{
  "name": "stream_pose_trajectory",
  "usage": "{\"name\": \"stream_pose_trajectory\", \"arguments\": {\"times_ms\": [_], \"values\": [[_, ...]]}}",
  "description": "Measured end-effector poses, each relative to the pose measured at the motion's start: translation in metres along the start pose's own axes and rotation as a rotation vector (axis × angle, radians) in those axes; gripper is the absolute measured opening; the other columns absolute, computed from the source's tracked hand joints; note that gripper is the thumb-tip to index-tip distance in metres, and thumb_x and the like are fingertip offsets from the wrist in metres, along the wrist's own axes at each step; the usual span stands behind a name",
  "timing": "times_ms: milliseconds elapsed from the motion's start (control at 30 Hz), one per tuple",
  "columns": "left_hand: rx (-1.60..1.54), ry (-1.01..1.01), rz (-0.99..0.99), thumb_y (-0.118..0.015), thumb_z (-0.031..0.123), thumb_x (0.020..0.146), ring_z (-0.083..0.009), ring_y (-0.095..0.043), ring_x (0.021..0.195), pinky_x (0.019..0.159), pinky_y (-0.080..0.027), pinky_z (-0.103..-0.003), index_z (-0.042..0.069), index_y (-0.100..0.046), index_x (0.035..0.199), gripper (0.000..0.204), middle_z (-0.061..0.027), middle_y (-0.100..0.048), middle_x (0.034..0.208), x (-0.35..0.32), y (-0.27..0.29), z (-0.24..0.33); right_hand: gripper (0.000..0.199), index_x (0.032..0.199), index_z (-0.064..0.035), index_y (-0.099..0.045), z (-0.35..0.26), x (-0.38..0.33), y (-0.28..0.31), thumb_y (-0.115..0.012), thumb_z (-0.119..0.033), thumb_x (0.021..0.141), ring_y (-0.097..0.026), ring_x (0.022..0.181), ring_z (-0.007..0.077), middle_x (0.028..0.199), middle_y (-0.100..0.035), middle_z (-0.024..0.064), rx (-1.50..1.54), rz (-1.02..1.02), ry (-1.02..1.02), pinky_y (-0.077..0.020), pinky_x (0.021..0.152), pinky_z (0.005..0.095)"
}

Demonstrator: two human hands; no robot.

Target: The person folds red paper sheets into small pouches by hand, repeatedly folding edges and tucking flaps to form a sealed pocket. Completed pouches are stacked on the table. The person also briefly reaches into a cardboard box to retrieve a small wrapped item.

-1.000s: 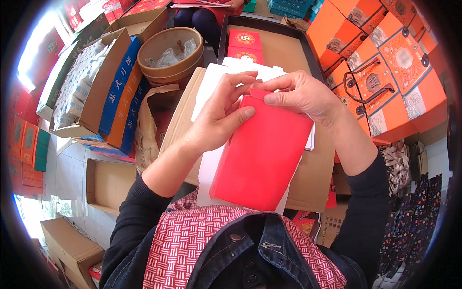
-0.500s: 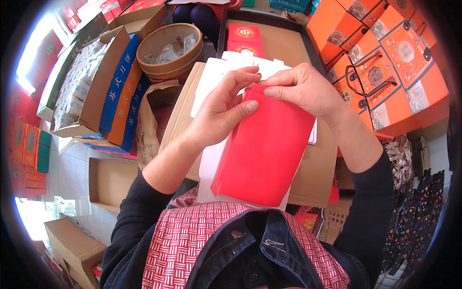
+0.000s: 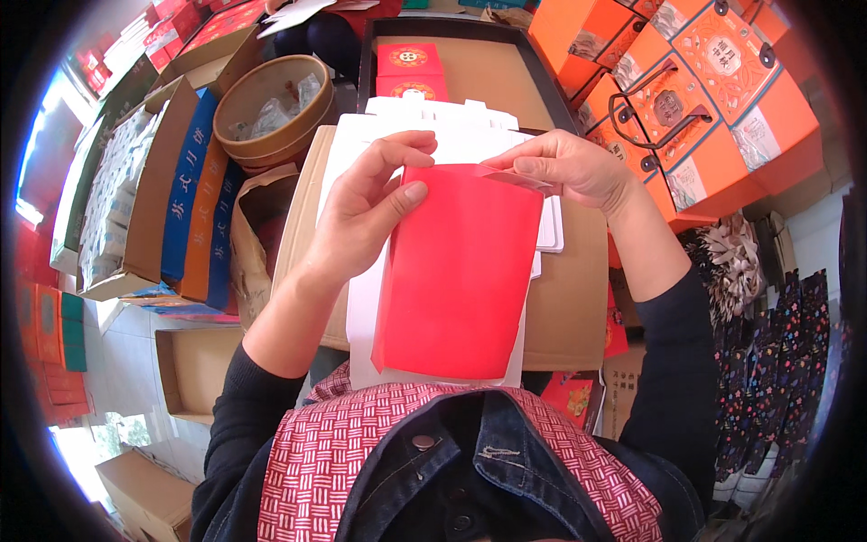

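**Red card sleeve held up over a stack of white blanks**

Nearest the body, a flat red cardboard sleeve (image 3: 456, 280) stood tilted against the person's chest, its lower edge resting near the checked red-and-white shirt (image 3: 361, 452), which likely steadied it for work at the top. The left hand (image 3: 366, 212) was closed on the sleeve's upper left edge, thumb on the red face. The right hand (image 3: 569, 167) pinched the thin folded top flap (image 3: 515, 176), apparently to bend it along its crease.

Behind the sleeve lay a pile of flat white die-cut card sheets (image 3: 433, 131) on a brown cardboard box (image 3: 569, 298), within easy reach. Further left stood an open brown carton with blue and orange packets on edge (image 3: 194, 199) and a round bamboo steamer basket (image 3: 271, 104). At far right, orange gift boxes with dark carry handles (image 3: 695, 99) were stacked; beyond, a dark tray held small red square boxes (image 3: 411, 59).
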State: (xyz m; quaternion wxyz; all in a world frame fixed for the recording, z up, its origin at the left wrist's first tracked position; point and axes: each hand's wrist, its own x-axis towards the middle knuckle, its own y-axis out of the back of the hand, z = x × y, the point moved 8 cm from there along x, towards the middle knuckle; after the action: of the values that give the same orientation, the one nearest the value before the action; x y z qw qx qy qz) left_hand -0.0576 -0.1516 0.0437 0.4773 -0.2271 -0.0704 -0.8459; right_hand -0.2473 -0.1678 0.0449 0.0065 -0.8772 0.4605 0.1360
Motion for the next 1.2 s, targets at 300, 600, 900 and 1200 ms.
{"name": "stream_pose_trajectory", "arguments": {"times_ms": [300, 600, 900, 1200], "values": [[-0.077, -0.001, -0.032, -0.054, 0.006, 0.093, -0.0225, -0.048, 0.124, 0.1, -0.043, -0.035, 0.004, -0.055, 0.11, 0.017, -0.0144, -0.051, 0.129, 0.002, 0.006, -0.006, 0.031, 0.113, 0.0041, -0.064, -0.01, 0.002, -0.016, -0.062, -0.018, 0.091, -0.064, 0.093, 0.0125, 0.104, -0.069, 0.0124, -0.006, 0.094, 0.14, -0.0492, 0.085, 0.023], [-0.066, 0.081, 0.085, -0.055, 0.009, 0.095, -0.0157, -0.058, 0.106, 0.09, -0.05, -0.029, 0.003, -0.054, 0.109, 0.016, -0.0135, -0.059, 0.116, -0.004, 0.014, -0.02, 0.031, 0.117, 0.0053, -0.06, 0.0, -0.008, -0.025, -0.052, -0.015, 0.096, -0.065, 0.092, 0.0143, 0.104, -0.068, 0.0112, 0.208, 0.268, 0.226, -0.0515, 0.083, 0.0256], [-0.098, 0.111, 0.069, -0.054, 0.006, 0.094, -0.0112, -0.054, 0.105, 0.092, -0.044, -0.027, 0.001, -0.052, 0.107, 0.014, -0.0072, -0.059, 0.109, -0.005, 0.011, -0.021, 0.015, 0.097, 0.0035, -0.066, 0.031, -0.03, -0.007, -0.063, -0.008, 0.089, -0.063, 0.078, 0.0104, 0.088, -0.067, 0.0076, 0.422, 0.564, 0.22, -0.0519, 0.071, 0.0223], [-0.096, 0.152, 0.195, -0.055, 0.007, 0.094, -0.0123, -0.054, 0.105, 0.09, -0.046, -0.027, 0.003, -0.052, 0.109, 0.015, -0.0082, -0.059, 0.111, -0.01, 0.012, -0.019, 0.012, 0.096, 0.0019, -0.066, 0.03, -0.031, -0.022, -0.061, -0.008, 0.091, -0.059, 0.079, 0.0073, 0.09, -0.067, 0.0056, 0.249, 0.666, 0.427, -0.0478, 0.072, 0.0214]]}}
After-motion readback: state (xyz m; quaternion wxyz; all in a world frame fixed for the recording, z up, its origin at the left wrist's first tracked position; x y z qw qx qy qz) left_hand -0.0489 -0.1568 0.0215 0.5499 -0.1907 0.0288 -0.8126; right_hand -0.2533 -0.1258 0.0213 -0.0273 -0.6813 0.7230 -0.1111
